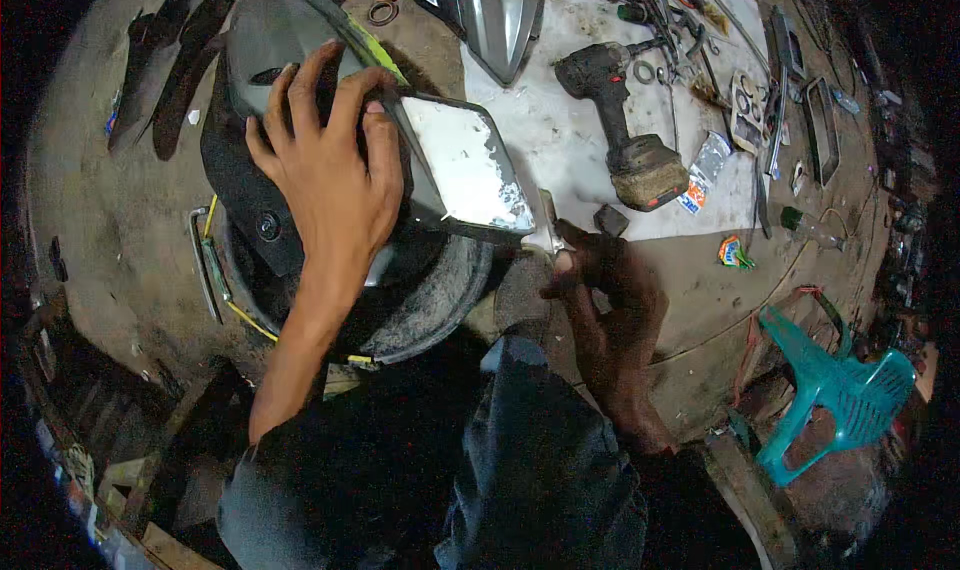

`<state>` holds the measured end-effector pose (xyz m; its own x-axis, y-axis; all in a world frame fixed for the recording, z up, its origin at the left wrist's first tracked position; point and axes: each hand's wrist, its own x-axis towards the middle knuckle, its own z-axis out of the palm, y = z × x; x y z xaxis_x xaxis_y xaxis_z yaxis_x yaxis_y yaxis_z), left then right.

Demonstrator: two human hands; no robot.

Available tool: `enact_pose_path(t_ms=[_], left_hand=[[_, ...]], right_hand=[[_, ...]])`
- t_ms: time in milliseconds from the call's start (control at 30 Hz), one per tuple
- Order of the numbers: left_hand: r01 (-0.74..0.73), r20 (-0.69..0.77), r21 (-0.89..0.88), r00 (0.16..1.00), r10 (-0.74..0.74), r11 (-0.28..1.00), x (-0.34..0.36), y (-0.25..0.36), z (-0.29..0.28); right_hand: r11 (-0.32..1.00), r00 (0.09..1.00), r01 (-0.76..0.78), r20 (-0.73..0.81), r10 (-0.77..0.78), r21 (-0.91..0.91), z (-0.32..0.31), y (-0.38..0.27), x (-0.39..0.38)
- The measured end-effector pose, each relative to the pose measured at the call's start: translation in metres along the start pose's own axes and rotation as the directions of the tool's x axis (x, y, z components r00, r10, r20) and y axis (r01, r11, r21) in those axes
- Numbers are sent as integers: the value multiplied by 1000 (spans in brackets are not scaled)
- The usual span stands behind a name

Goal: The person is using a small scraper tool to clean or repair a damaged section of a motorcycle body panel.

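Observation:
A grey and black molded plastic panel [262,32] with a yellow-green edge lies over a round dark tub [440,310]. My left hand [335,155] grips it from above, fingers spread and bent over its surface. Beside the thumb is a dark-framed, four-sided section with a bright white face [465,160], patchy toward its lower right corner. Close to that corner, my right hand [605,290] pinches a small flat metal blade [550,220]. Shadow hides part of the right hand's fingers.
On a pale sheet lie a dirty cordless drill [625,130], a foil packet [708,160] and several hand tools [690,20]. A silver-grey fairing piece [490,20] is at the back. A teal plastic part [840,395] rests at the right, and dark strips [180,60] at the far left.

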<state>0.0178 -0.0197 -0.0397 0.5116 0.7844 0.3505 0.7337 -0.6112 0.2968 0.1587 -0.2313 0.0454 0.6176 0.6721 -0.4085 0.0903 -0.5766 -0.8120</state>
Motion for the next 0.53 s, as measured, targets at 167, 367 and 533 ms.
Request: enact_pose_path(t_ms=[167,367,533], left_hand=[[1,8,9,1000,-1,1000,3,-3,-3],[9,10,-7,1000,-9,1000,4,1,-3],[2,34,13,999,-2,1000,2,-6,-5]], right_hand=[[1000,997,0,78,2,-23,3,6,-1],[988,985,155,70,-155,9,12,15,2],[986,985,151,97,-144,-70,4,14,0]])
